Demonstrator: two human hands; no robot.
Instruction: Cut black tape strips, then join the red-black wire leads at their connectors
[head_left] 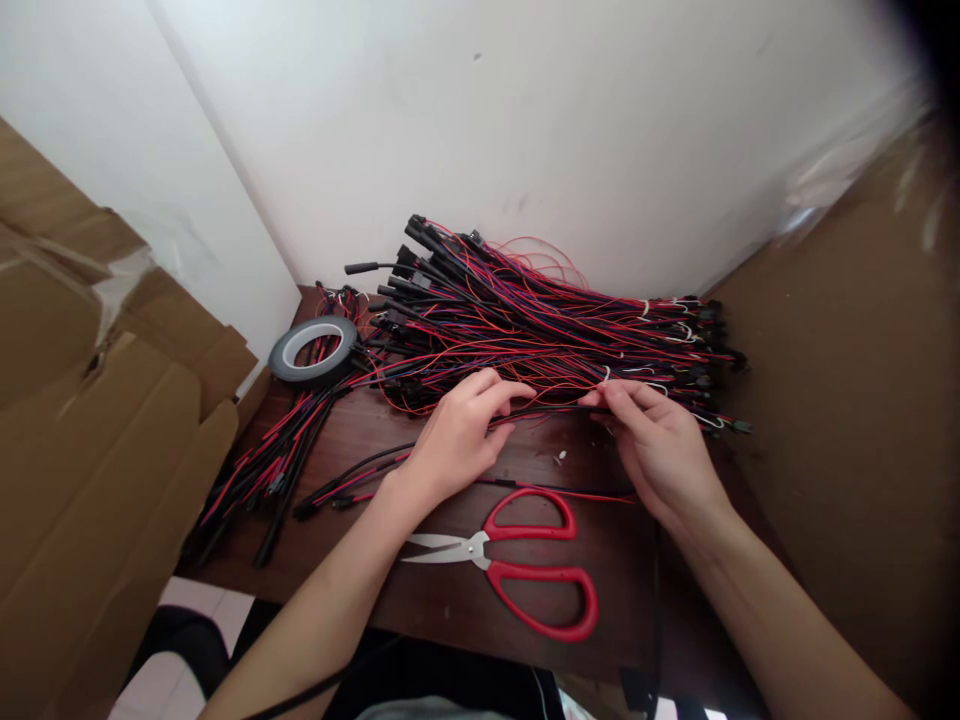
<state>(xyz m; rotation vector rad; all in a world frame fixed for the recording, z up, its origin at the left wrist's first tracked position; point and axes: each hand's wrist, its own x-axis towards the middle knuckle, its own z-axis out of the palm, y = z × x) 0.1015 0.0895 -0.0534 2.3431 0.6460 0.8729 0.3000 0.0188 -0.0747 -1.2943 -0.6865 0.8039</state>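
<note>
The right hand (664, 440) pinches thin wires (555, 409) over the surface (622, 580); the left hand (463, 432) half-curls beside them, its hold unclear.

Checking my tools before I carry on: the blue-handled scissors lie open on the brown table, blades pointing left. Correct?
Not quite: the head view shows red handles, not blue. The scissors do lie open on the brown table, blades pointing left.
</note>
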